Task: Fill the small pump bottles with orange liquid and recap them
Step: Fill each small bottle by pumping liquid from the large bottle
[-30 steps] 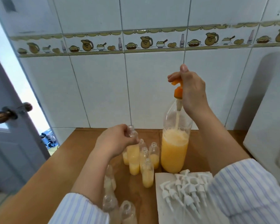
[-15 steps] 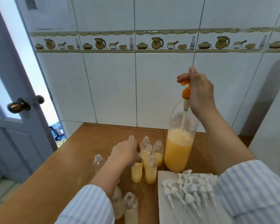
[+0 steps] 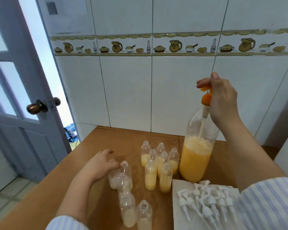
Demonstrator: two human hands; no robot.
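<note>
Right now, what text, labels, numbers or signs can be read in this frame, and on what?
Nothing reads clearly.
Tile border: painted bottles bear small marks, too blurred to read.
Door latch plate: one mark, illegible.
Grey patch high on the wall: blurred.
Small bottles, large bottle: no labels.

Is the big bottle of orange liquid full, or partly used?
Partly used. The big bottle holds orange liquid to about mid-height; its upper half is clear, with the pump at its mouth.

On the wooden table (image 3: 45,196), a cluster of small bottles (image 3: 158,165) stands at frame centre. The large bottle (image 3: 196,156) stands just right of them, the pump caps (image 3: 204,201) on a sheet (image 3: 178,211) lower right. More small bottles (image 3: 126,188) run toward the bottom edge. The door (image 3: 15,97) is at left, the tiled wall (image 3: 128,90) behind the table.
</note>
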